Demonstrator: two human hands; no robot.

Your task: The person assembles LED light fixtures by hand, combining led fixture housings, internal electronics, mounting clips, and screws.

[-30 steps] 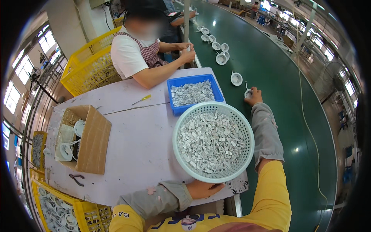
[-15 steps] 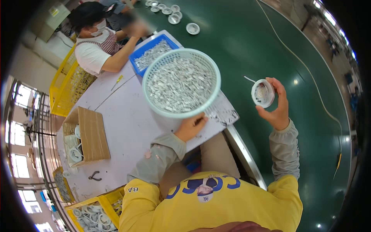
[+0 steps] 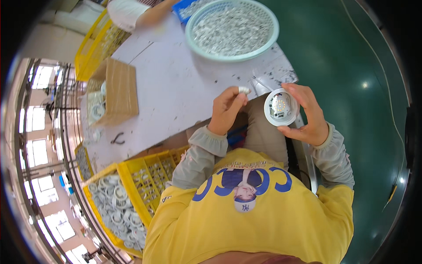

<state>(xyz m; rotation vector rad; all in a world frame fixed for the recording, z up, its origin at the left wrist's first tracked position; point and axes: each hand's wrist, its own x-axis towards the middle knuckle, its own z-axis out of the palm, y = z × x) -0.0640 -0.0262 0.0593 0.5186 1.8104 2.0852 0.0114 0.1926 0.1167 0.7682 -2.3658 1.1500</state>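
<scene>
My right hand [image 3: 311, 116] grips a round white LED light housing [image 3: 267, 115] by its rim, its open face turned up. A circuit board with small yellowish LEDs [image 3: 281, 105] shows inside. A thin white lead [image 3: 262, 83] extends from the housing toward the table edge. Just left of it, my left hand [image 3: 223, 112] is closed in a pinch on a small white piece [image 3: 244, 90], apart from the housing; its exact kind is too small to make out. Beyond both hands, a pale green plastic basket [image 3: 189, 40] holds a heap of small whitish parts [image 3: 233, 28].
On the white table [image 3: 171, 97] stand a cardboard box [image 3: 123, 90] with white parts and dark pliers [image 3: 117, 138]. Yellow crates [image 3: 127, 176] with white rings and small parts sit at lower left. A co-worker's arm [image 3: 154, 15] reaches in at the top; green surface lies right.
My left hand has left the basket's near rim and now pinches a small white piece. My right hand has brought the light housing nearer to it. The view has tilted down.
</scene>
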